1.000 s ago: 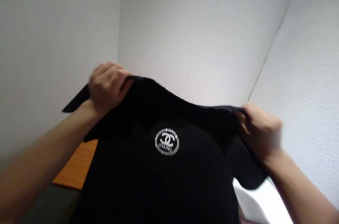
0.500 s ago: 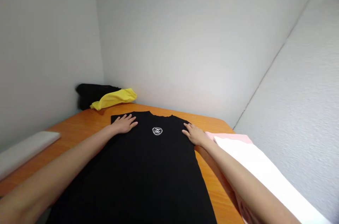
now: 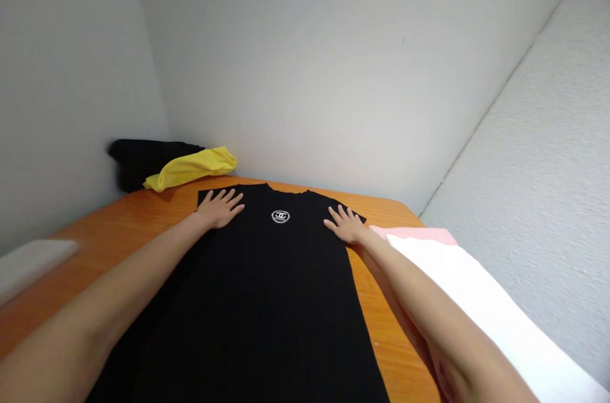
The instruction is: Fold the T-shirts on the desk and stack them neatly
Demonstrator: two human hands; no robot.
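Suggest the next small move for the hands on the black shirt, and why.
Probably slide both hands down the shirt to smooth it: the left hand and right hand lie flat, fingers spread, at its shoulders, and it lies spread on the table.

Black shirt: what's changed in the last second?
The black shirt, a second ago held up by its shoulders in both gripping hands, now lies flat on the table. The left hand and right hand have let go and rest open on its shoulders. The yellow cloth and white cloth lie as they did half a second ago.
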